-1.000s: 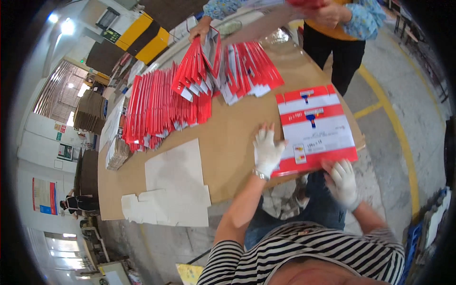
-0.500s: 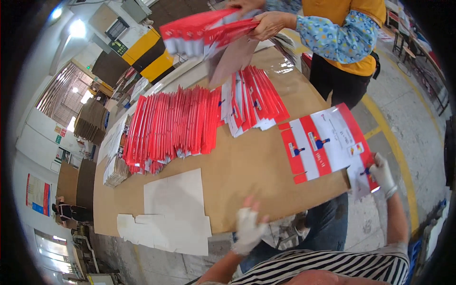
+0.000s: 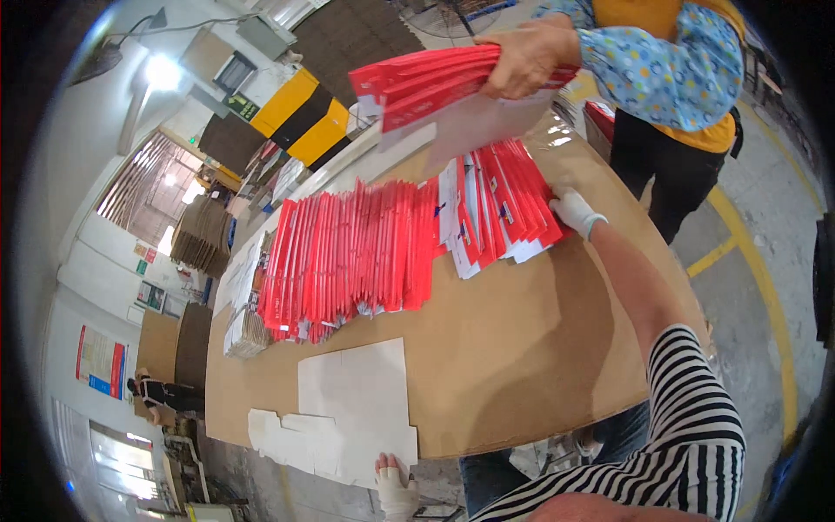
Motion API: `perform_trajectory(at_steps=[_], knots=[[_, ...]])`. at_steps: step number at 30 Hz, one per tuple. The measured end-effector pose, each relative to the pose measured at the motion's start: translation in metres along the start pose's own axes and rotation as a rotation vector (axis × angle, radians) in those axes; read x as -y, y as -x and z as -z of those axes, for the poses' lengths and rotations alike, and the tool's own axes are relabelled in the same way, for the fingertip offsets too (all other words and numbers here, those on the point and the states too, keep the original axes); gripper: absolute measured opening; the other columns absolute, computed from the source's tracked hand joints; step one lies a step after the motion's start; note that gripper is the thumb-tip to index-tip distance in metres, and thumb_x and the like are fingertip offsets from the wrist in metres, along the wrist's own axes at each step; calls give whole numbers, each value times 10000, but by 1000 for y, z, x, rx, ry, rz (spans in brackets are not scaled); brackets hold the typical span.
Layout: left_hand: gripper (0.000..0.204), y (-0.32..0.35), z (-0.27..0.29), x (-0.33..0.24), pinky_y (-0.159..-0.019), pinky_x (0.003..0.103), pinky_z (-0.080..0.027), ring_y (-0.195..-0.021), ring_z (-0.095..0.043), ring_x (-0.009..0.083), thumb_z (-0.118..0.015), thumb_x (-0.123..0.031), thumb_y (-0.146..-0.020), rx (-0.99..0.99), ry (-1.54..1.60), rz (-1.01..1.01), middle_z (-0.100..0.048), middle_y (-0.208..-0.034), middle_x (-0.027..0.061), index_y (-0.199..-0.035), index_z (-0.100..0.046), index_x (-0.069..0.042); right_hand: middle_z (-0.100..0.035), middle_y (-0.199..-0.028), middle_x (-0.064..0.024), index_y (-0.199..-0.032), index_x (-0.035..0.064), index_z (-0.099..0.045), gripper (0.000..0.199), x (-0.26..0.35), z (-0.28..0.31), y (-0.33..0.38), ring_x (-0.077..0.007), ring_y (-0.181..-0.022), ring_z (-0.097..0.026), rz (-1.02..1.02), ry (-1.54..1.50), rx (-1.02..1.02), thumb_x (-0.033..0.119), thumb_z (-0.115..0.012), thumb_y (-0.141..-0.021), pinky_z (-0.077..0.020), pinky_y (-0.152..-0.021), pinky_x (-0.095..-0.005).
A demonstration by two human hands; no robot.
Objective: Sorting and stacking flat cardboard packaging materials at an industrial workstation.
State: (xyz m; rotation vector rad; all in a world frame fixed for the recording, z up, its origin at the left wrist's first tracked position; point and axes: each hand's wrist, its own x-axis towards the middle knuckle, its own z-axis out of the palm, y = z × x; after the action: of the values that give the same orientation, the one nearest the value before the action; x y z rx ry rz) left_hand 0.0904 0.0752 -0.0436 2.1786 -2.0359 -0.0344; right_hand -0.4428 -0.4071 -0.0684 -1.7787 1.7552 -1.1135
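Observation:
My right hand point(image 3: 576, 213), in a white fingertip-less glove, reaches across to the right end of a short leaning row of red and white printed card sheets point(image 3: 504, 204). Its fingers bend round the outermost red card there; the fingertips are partly hidden. Low in the picture my left hand point(image 3: 396, 491), gloved the same way, is open with bare fingertips up. It is beside the lower edge of a white cardboard sheet point(image 3: 357, 391) and holds nothing. A longer, tightly packed row of red cards point(image 3: 348, 257) stands left of the short row.
A co-worker in patterned sleeves point(image 3: 635, 65) holds a bundle of red cards point(image 3: 435, 87) over the table's far side. Grey-white flat stacks point(image 3: 248, 335) lie at the left end. The brown tabletop point(image 3: 522, 348) has its near edge before my legs.
The flat printed sheet by my right hand has left the near right corner; that hand is now at the short row. My left hand has moved left and down. The co-worker's bundle has shifted.

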Motion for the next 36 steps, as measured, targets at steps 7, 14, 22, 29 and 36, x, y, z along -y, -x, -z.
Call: perform_trajectory(at_steps=[7,14,22,29,36], knots=[[258,-22,66,-38,-784,340,-550,-951,-693,284,-583,55,-826,-262,365,176,-704,-1035,158,-1042,-689,-38,-671,-1065,-191,-1213,-5,-584,336,-15,27,117,-302,-1043,-639,63,-258,-266,85,-551,-891,-507,-865,-384],[208,12,66,-162,-602,363,-527,-692,-638,231,-758,-275,-752,-112,25,-386,-655,-815,33,-913,-707,-154,-618,-960,-73,-1011,103,-626,285,232,33,368,-275,-962,-594,944,86,384,150,-661,-732,-454,-892,-491],[847,-21,58,-146,-1098,475,-326,-1347,-359,388,-796,-382,-695,105,110,-495,-438,-1413,173,-1405,-433,-98,-631,-839,-71,-793,96,-620,213,144,80,393,-304,-946,-616,160,-350,204,-34,-635,-625,-462,-809,-443],[484,-90,-11,-115,-1035,428,-381,-1199,-520,272,-652,-93,-737,-21,136,-737,-585,-1258,54,-1219,-639,-129,-644,-871,-90,-787,14,-633,41,100,181,389,-281,-956,-621,84,-300,169,-21,-627,-767,-485,-844,-373],[208,-105,-27,-178,-895,412,-433,-1020,-562,269,-718,-298,-795,-2,473,-741,-634,-1088,46,-903,-721,-119,-594,-879,-87,-862,84,-670,156,32,171,435,-308,-928,-574,-46,-197,-207,76,-640,-710,-469,-803,-399]])
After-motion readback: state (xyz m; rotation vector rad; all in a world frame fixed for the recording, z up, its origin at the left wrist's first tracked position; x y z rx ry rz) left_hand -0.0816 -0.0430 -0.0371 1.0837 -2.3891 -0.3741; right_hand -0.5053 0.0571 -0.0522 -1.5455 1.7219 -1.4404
